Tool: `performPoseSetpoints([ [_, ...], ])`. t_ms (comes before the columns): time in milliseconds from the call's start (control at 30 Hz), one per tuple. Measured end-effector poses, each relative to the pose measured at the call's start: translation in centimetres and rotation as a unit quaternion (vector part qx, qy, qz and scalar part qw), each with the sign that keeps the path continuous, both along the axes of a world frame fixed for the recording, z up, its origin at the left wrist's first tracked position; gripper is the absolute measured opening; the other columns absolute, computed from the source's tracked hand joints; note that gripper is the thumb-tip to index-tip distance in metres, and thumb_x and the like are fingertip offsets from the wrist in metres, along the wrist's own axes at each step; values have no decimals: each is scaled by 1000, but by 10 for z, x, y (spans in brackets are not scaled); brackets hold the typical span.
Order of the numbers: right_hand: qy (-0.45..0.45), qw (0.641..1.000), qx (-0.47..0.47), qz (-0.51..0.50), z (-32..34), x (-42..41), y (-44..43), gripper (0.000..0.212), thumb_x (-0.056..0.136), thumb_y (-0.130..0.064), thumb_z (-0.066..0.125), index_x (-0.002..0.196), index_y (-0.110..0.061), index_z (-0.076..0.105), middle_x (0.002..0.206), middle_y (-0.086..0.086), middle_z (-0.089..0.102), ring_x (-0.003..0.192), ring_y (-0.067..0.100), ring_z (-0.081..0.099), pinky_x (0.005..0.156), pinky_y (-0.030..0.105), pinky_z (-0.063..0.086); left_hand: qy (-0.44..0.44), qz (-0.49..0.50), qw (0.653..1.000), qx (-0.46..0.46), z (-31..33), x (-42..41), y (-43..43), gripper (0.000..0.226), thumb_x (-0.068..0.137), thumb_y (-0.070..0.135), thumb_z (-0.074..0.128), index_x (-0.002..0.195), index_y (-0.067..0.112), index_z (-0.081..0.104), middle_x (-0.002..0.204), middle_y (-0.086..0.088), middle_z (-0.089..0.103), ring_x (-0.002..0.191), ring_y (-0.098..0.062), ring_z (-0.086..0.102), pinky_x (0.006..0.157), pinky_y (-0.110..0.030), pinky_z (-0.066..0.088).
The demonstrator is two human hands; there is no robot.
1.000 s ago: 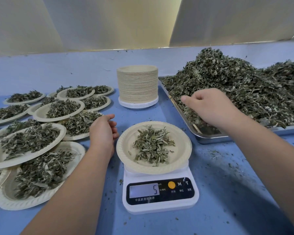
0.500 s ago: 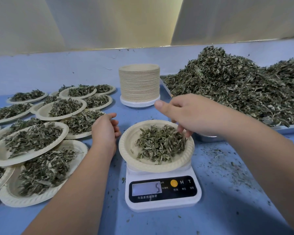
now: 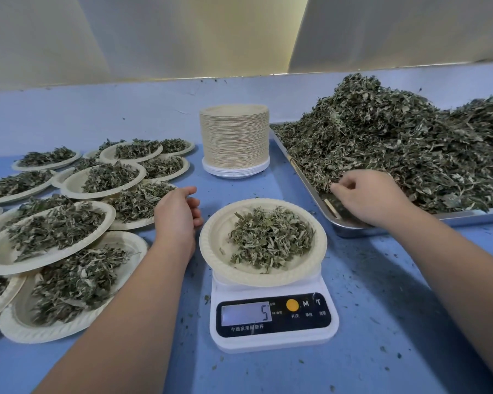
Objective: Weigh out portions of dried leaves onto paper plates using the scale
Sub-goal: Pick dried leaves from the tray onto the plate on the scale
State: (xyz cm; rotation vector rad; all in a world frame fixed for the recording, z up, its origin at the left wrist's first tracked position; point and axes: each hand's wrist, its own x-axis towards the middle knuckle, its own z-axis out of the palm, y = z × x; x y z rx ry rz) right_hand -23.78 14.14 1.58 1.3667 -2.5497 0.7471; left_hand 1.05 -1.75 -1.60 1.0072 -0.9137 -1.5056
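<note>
A blue table (image 3: 382, 322) carries everything. On its left side a crowd of filled plates (image 3: 49, 237) overlap one another, each with a mound of leaves. At the back, in the middle, stands a tall stack of empty paper plates (image 3: 234, 137). Just to its right a metal tray (image 3: 467, 216) holds a big heap of dried leaves (image 3: 396, 143). Leaf crumbs lie scattered on the table around the tray.

Near the front, the white scale (image 3: 273, 322) bears a paper plate (image 3: 211, 243) with a portion of leaves (image 3: 271, 237) lying a little right of its centre, and the display (image 3: 245, 313) reads 5. This plate lies between the two hands, with the left hand (image 3: 177, 214) just beside its left rim. The right hand (image 3: 370, 200) is beyond its right rim, over the near left corner of the tray.

The left hand sits between the filled plates and the scale, fingers loosely curled, holding nothing; whether it touches the rim I cannot tell. The right hand is knuckles up, its fingers curled down narrowly into the near edge of the heap and touching the leaves. The back of the hand hides the fingertips, so I cannot tell whether they have closed on any leaves
</note>
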Motion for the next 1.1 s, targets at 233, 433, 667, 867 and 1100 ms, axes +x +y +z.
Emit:
performPoseSetpoints([
  [233,-1,1000,2,10,-6,-2,-4,30,89,-31,54,67,-15,66,58,-1,62,57,12,54,46,20,32,-12,-1,1000,0,2,1,3,18,91,11,47,95,13,65,65,1,50,47,-10,39,36,-20,28],
  [433,-2,1000,-9,25,-3,2,-2,29,90,-32,53,69,-18,66,60,-3,63,56,11,55,46,21,34,-37,-8,999,-1,5,1,7,19,90,11,48,93,13,66,65,0,52,47,-10,40,36,-20,29],
  [667,-13,1000,-6,21,-1,4,-1,26,90,-29,53,75,-15,68,62,1,64,55,14,55,45,22,34,-91,-37,995,-15,7,1,7,18,88,14,50,97,13,66,69,0,54,43,-11,39,38,-22,29],
  [867,-31,996,-29,76,27,23,3,25,89,-27,53,76,-14,70,67,1,68,59,15,57,47,21,39,-264,-93,958,-61,34,5,8,15,90,18,50,95,16,64,77,-3,57,51,-16,45,40,-22,36],
  [1100,-184,958,138,169,53,57,13,17,95,-29,48,89,-23,63,53,5,67,37,16,52,36,19,37,-520,-294,798,-82,83,38,17,29,94,42,53,100,16,64,77,-6,68,51,-19,61,42,-24,45],
])
